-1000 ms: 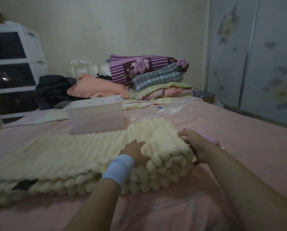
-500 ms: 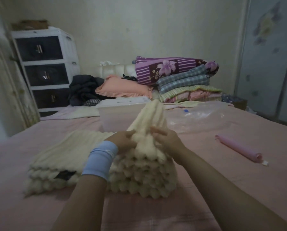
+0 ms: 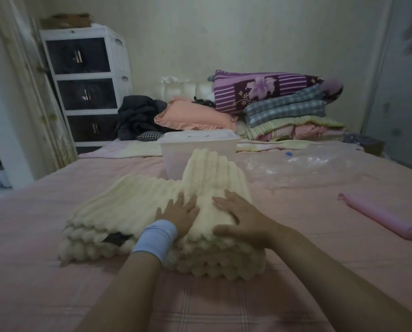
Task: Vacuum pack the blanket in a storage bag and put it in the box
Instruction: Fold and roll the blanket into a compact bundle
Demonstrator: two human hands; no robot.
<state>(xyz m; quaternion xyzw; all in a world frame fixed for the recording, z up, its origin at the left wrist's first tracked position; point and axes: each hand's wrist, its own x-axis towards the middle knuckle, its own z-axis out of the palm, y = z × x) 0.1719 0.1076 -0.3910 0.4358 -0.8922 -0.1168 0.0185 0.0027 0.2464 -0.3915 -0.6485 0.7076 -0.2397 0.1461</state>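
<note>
Both forearms reach forward over the pink checked bedsheet [image 3: 224, 315] to the folded cream ribbed fleece blanket [image 3: 133, 207] lying in the middle of the bed. The left hand [image 3: 180, 215], with a pale blue wristband [image 3: 156, 237], lies palm down on the raised fold, fingers straight and spread, gripping nothing. The right hand [image 3: 242, 219] presses flat beside it, fingers extended, thumb along the near edge. Behind the blanket stands the translucent lidded plastic box [image 3: 214, 144]; the clear plastic storage bag [image 3: 308, 166] lies to its right.
</note>
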